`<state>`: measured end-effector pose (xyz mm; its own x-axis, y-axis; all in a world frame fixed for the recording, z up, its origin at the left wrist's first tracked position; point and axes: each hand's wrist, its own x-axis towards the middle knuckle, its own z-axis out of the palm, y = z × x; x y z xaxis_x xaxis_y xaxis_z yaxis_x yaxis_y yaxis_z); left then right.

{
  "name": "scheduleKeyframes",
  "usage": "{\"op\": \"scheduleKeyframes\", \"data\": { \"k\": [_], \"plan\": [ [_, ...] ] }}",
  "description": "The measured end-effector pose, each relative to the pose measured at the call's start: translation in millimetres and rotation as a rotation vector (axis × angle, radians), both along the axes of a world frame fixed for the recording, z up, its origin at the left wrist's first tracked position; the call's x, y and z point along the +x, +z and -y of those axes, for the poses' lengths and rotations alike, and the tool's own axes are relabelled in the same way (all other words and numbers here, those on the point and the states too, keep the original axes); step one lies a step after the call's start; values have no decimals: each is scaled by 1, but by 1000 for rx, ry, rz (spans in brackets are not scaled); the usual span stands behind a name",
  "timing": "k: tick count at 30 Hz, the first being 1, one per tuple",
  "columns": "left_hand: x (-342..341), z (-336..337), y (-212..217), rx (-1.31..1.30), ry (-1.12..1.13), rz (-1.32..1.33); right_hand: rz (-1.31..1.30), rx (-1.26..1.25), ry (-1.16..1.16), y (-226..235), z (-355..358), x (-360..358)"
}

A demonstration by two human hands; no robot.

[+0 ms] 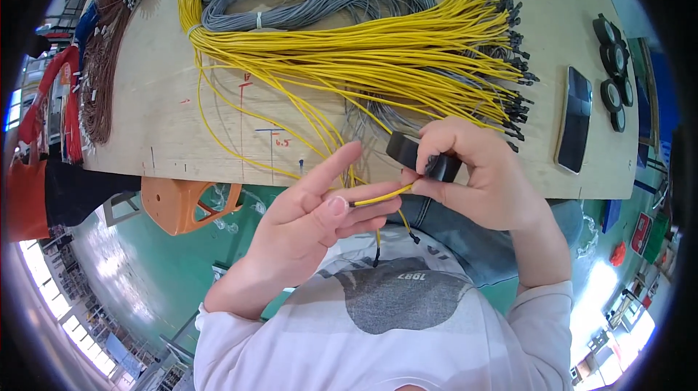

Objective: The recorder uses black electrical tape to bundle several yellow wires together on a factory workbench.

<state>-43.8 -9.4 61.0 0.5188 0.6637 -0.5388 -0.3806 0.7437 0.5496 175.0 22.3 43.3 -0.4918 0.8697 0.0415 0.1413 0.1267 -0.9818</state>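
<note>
My left hand (320, 205) pinches a few thin yellow wires (382, 196) between thumb and middle fingers, its index finger stretched out. My right hand (472, 173) holds a black roll of tape (418, 154) against those wires, just to the right of my left fingertips. Two wire ends with black terminals (378, 256) hang down below my hands. The wires run up to a big bundle of yellow wires (363, 56) spread over the wooden table (167, 122).
A grey wire bundle (320, 2) lies behind the yellow one. A dark phone (576, 118) and several black tape rolls (612, 71) sit at the table's right. Brown and red wires (98, 78) hang at the left edge. An orange stool (185, 202) stands below.
</note>
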Motion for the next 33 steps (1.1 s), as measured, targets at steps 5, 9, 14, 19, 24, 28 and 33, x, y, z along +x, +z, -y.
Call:
{"op": "scheduleKeyframes", "data": {
  "k": [5, 9, 14, 19, 24, 28, 33],
  "plan": [
    [-1, -1, 1, -29, -5, 13, 0, -118, 13, 0, 0, -1],
    [-2, 1, 0, 4, 5, 8, -67, -203, 17, -2, 1, -3],
    [0, 2, 1, 31, -6, -8, -75, -203, 7, 0, 4, -3],
    [-1, 3, -2, 18, -4, 4, -79, -185, 12, 0, 4, -3],
    [2, 8, -7, 107, 30, -40, -33, -138, -32, 2, 4, -8],
    [-10, 2, -15, 389, -224, -276, 125, 194, 20, -10, 9, -12],
    [11, 3, -10, 1261, -282, -1041, 197, 309, -37, -4, 14, -22]
  ]
}}
